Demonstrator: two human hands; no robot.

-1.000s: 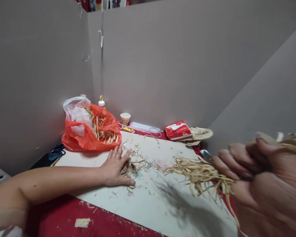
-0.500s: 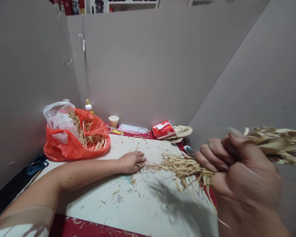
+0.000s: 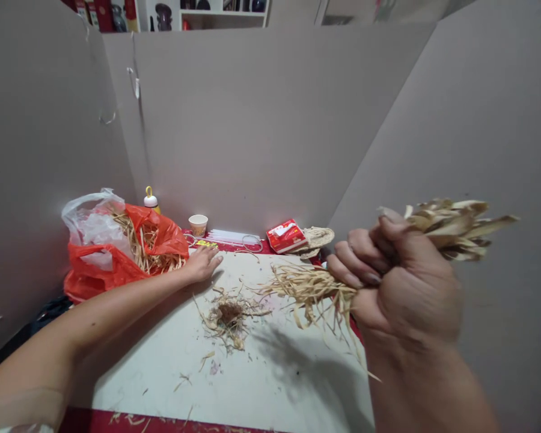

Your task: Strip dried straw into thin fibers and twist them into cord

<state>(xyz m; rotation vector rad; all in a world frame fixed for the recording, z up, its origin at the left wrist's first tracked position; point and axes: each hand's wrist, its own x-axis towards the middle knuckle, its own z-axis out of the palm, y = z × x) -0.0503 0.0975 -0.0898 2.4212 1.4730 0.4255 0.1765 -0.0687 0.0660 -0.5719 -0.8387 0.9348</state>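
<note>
My right hand is closed in a fist around a bundle of dried straw strips, held above the right part of the white board. Frayed thin ends hang out on the left of the fist, and broader husk-like ends stick out on the right. My left hand has its fingers stretched out over the board's far left part, close beside the red plastic bag. On the board's middle, between both hands, lies a small heap of straw scraps.
Dried strips fill the red bag. Along the back stand a bottle with a yellow loop, a paper cup, white sticks, a red tissue pack and a woven straw piece. Grey panels enclose the table.
My left hand has moved from the scraps at the board's middle to beside the bag, and the scraps now form a heap. My right hand keeps its grip on the bundle. The view has shifted right.
</note>
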